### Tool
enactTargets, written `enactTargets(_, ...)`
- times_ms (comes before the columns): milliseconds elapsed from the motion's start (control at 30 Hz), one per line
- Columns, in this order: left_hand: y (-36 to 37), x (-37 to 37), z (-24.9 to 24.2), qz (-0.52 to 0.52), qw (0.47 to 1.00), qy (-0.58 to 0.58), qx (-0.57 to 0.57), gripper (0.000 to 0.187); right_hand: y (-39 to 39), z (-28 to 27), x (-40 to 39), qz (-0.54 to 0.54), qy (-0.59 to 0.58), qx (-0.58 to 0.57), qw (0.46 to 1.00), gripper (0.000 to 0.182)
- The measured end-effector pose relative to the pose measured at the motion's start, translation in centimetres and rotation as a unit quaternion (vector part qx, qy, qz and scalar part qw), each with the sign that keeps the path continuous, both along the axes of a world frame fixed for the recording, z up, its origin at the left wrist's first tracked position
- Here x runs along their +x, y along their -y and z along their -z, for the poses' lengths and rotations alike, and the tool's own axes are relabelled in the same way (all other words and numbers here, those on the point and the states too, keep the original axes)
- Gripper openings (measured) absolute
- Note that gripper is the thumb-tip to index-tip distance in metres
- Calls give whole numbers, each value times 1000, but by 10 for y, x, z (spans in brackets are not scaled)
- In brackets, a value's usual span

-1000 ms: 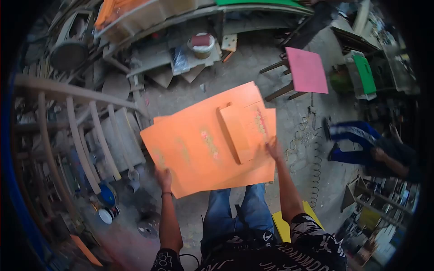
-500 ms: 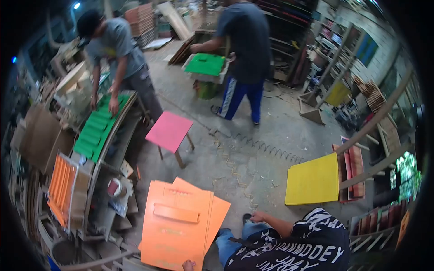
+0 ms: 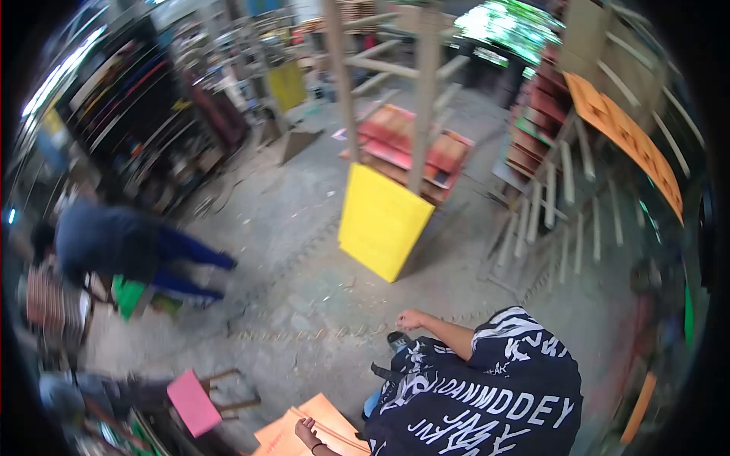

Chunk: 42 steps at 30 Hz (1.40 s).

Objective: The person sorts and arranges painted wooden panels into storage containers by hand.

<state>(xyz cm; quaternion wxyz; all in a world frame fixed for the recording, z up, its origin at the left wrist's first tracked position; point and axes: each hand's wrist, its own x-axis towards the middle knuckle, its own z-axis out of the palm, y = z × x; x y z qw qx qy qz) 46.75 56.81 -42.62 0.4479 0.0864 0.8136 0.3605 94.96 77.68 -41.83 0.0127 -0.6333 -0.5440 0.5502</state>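
My left hand (image 3: 308,433) is over the stacked orange sheets (image 3: 327,414) at the bottom of the head view, its fingers loosely apart. Only part of the stack shows; the frame edge cuts it off. My right hand (image 3: 411,319) is held out in front of my body, above the concrete floor, with curled fingers. Whatever it may hold is too small to make out. A wavy, cord-like line (image 3: 327,333) on the floor runs up to near this hand.
A yellow board (image 3: 384,220) leans on a wooden frame (image 3: 424,99) ahead. A pink-topped stool (image 3: 194,403) stands at lower left. Two people work on the left, one in a dark shirt (image 3: 106,243). Wooden racks and an orange ridged panel (image 3: 627,140) are at right.
My view has swung to the right, so the yellow board is now central and the stool and co-workers have shifted left. My left hand shows more fully over the orange sheets.
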Motion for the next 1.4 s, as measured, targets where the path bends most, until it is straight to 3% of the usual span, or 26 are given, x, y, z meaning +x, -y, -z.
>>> enactTargets(100, -77, 26, -3, 113, 993, 18, -10, 37, 18, 8, 85, 174, 35, 40, 983, 30)
enactTargets(167, -116, 41, 3, 188, 980, 50, -31, 34, 39, 0, 139, 350, -17, 77, 933, 25)
enactTargets(300, -181, 79, 14, 325, 942, 45, -74, 34, 103, -45, 220, 640, -148, 145, 740, 22)
enactTargets(367, -201, 85, 22, 365, 925, 32, -96, 34, 143, -68, 241, 725, -191, 195, 633, 22)
enactTargets(400, -211, 92, 15, 382, 921, 21, -76, 34, 163, -83, 246, 740, -191, 222, 606, 23)
enactTargets(533, -236, 110, 10, 415, 909, 29, -17, 33, 213, -141, 268, 783, -174, 288, 524, 32)
enactTargets(600, -225, 99, 6, 400, 916, 19, -10, 34, 223, -159, 276, 776, -179, 316, 515, 33)
enactTargets(700, -193, 71, 1, 355, 935, 11, -15, 36, 221, -199, 302, 764, -221, 382, 470, 38)
enactTargets(800, -147, 44, -8, 204, 977, 18, -51, 36, 203, -267, 359, 682, -280, 527, 423, 44)
enactTargets(933, -92, 64, 1, 136, 984, 58, -104, 35, 173, -394, 438, 612, -354, 619, 343, 75)
enactTargets(1033, -53, 101, 14, 115, 982, 95, -114, 35, 157, -436, 514, 598, -354, 638, 330, 86)
enactTargets(1100, -26, 133, 23, 101, 981, 120, -115, 35, 147, -443, 569, 594, -375, 636, 320, 82)
enactTargets(1133, -13, 148, 25, 93, 981, 131, -112, 35, 145, -443, 595, 560, -410, 637, 335, 71)
enactTargets(1200, 20, 172, 27, 66, 980, 153, -108, 34, 131, -443, 629, 590, -397, 647, 276, 47)
enactTargets(1233, 43, 180, 27, 53, 980, 157, -106, 34, 128, -439, 640, 553, -420, 664, 276, 43)
enactTargets(1300, 87, 193, 25, 24, 981, 163, -100, 34, 131, -435, 646, 572, -405, 637, 322, 43)
enactTargets(1400, 125, 213, 26, -9, 979, 182, -90, 34, 133, -439, 648, 531, -426, 671, 293, 49)
